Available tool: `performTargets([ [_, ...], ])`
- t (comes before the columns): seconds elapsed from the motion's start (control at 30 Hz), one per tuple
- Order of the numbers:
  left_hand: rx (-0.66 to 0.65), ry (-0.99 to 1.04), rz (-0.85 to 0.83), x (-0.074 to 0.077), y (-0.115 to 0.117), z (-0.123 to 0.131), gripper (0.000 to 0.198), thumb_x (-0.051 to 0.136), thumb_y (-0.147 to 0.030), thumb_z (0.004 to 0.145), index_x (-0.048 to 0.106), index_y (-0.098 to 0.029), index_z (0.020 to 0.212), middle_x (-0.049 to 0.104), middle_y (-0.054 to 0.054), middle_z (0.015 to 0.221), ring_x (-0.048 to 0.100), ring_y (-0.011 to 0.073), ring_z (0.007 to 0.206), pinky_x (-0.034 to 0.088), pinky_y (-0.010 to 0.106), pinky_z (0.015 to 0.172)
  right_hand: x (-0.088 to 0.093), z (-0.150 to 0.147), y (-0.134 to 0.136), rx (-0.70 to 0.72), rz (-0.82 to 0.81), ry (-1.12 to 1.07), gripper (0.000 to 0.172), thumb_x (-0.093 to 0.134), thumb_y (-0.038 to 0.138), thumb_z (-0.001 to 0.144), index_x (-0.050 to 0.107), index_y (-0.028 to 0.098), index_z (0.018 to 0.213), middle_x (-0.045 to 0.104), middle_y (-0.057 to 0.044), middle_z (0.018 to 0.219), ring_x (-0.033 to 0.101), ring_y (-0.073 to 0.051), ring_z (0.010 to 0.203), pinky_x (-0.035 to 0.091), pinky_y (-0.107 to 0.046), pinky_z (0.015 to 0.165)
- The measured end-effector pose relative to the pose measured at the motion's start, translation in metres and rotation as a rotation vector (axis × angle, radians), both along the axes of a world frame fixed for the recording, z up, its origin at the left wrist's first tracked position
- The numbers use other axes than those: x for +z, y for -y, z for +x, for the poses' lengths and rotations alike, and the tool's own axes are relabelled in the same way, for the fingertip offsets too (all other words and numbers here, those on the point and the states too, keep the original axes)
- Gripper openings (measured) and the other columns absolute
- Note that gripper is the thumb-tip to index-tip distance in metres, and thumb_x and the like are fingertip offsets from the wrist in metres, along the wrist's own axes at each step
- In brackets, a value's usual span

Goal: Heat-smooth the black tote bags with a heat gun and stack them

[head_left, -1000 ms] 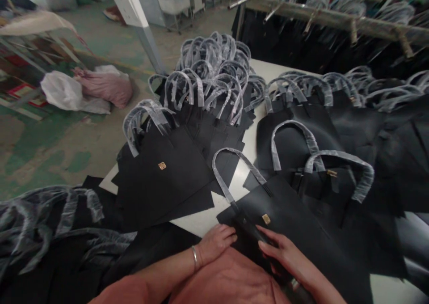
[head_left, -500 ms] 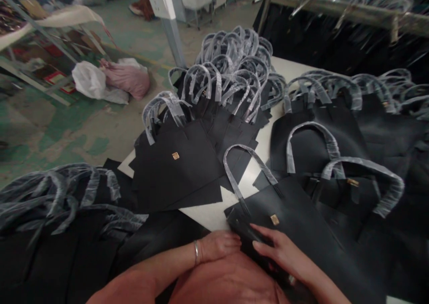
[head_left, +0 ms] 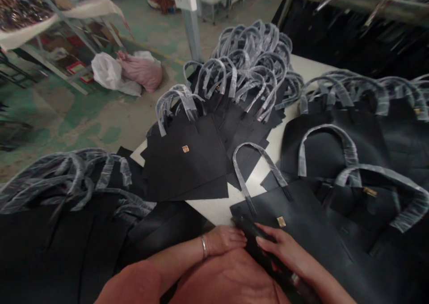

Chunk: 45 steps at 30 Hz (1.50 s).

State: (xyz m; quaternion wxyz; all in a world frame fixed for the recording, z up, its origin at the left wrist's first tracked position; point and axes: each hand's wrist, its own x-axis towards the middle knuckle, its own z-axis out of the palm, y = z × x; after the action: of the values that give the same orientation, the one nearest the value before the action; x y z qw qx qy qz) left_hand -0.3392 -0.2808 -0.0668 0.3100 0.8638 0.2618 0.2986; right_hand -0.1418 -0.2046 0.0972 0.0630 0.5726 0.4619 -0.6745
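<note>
A flat black bag panel (head_left: 308, 223) lies before me at the table's edge, with a small gold plate (head_left: 280, 221) and one plastic-wrapped handle (head_left: 253, 154) at its top. My right hand (head_left: 279, 246) is closed around a long black object (head_left: 264, 255) over the panel's near edge. A shiny metal bit shows near its lower end; its exact kind is unclear. My left hand (head_left: 224, 240) lies flat against my body, fingers stretched out, fingertips at the panel's near corner beside the black object. What lies under those fingers is hidden.
Several black panels with wrapped handles (head_left: 254, 44) are heaped at the middle back. More panels (head_left: 335, 143) lie to the right, and another stack (head_left: 67, 232) is at the left. A grey post (head_left: 191, 31) stands behind the table; sacks (head_left: 140, 71) sit on the floor.
The view has turned slightly left, so the surroundings shift right. Both hands keep nearly the same place on the panel, and my right hand still grips the long black object.
</note>
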Motion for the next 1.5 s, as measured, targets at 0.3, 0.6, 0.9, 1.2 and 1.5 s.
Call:
performTargets([
  [0.3, 0.019, -0.039, 0.028, -0.001, -0.001, 0.001, 0.031, 0.04, -0.018, 0.099, 0.068, -0.012, 0.11, 0.07, 0.007, 0.114, 0.058, 0.0165, 0.119, 0.047, 0.026, 0.104, -0.004, -0.002, 0.0, -0.001, 0.041, 0.029, 0.062, 0.054, 0.041, 0.088, 0.043, 0.015, 0.143, 0.057, 0.003, 0.064, 0.052, -0.009, 0.041, 0.037, -0.019, 0.038],
  [0.6, 0.017, -0.049, -0.211, 0.014, -0.003, 0.001, 0.033, 0.037, -0.024, 0.1, 0.065, -0.021, 0.119, 0.068, 0.007, 0.119, 0.054, 0.0179, 0.124, 0.046, 0.03, 0.105, -0.015, -0.013, -0.001, 0.01, 0.247, -0.022, 0.063, 0.056, 0.048, 0.085, 0.049, 0.018, 0.14, 0.068, -0.001, 0.074, 0.056, -0.013, 0.047, 0.044, -0.024, 0.046],
  [0.9, 0.531, 0.035, -0.272, 0.028, -0.003, -0.008, 0.029, 0.041, -0.017, 0.095, 0.06, -0.017, 0.117, 0.062, 0.012, 0.114, 0.06, 0.0197, 0.106, 0.051, 0.035, 0.095, 0.013, 0.031, 0.015, -0.111, 0.231, 0.118, 0.075, 0.056, 0.058, 0.081, 0.045, 0.017, 0.143, 0.061, 0.002, 0.059, 0.054, -0.014, 0.045, 0.04, -0.025, 0.044],
  [1.2, 0.809, -0.081, -0.726, 0.068, -0.053, -0.004, 0.01, 0.062, -0.007, 0.077, 0.059, -0.017, 0.08, 0.054, 0.005, 0.093, 0.053, 0.0221, 0.096, 0.044, 0.037, 0.091, 0.005, 0.032, 0.035, -0.126, 0.262, 0.029, 0.064, 0.057, 0.05, 0.085, 0.047, 0.019, 0.141, 0.073, -0.003, 0.088, 0.057, -0.013, 0.049, 0.047, -0.026, 0.049],
  [1.5, 0.721, 0.405, -1.285, 0.047, -0.051, -0.003, 0.029, 0.066, -0.041, 0.078, 0.057, -0.014, 0.084, 0.059, 0.0, 0.061, 0.059, 0.0132, 0.053, 0.049, 0.024, 0.053, 0.018, 0.039, 0.041, -0.07, 0.283, -0.104, 0.061, 0.063, 0.05, 0.082, 0.055, 0.019, 0.135, 0.057, -0.009, 0.138, 0.051, -0.029, 0.128, 0.036, -0.043, 0.11],
])
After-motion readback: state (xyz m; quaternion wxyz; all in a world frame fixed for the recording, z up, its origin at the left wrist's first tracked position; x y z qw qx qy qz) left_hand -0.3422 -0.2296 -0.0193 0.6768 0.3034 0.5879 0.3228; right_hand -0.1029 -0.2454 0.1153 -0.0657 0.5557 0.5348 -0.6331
